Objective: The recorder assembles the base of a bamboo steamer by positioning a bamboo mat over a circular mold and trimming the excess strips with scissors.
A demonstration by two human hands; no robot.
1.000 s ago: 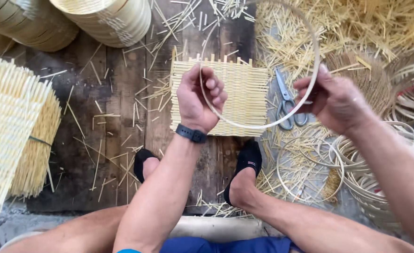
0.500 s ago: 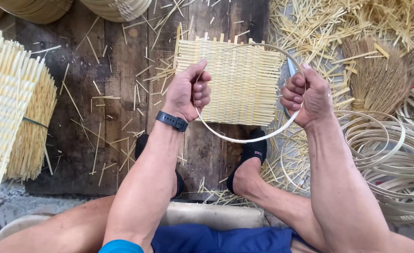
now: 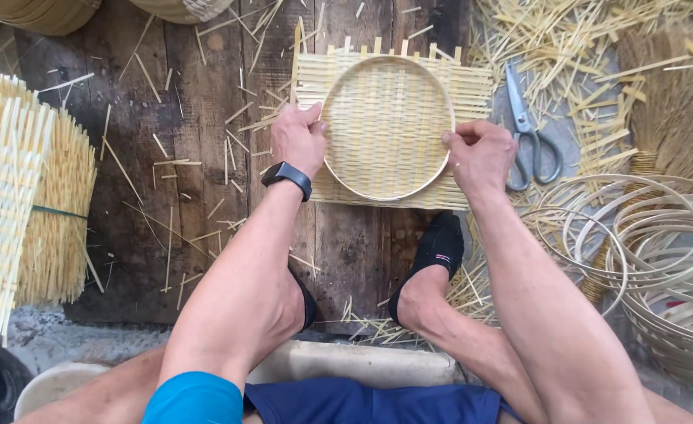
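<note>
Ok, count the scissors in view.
1: the scissors lie on the floor right of the woven mat, beyond the right hand. Straw could hide others.

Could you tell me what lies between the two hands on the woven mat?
In the head view, the round bamboo hoop lies flat on the square woven mat between the left hand and the right hand; each hand grips its rim.

You have brought the bamboo hoop down from the air and laid it flat on the woven mat, ringing its middle. Your left hand now presses its left rim and your right hand its right rim, both lower and closer together.
</note>
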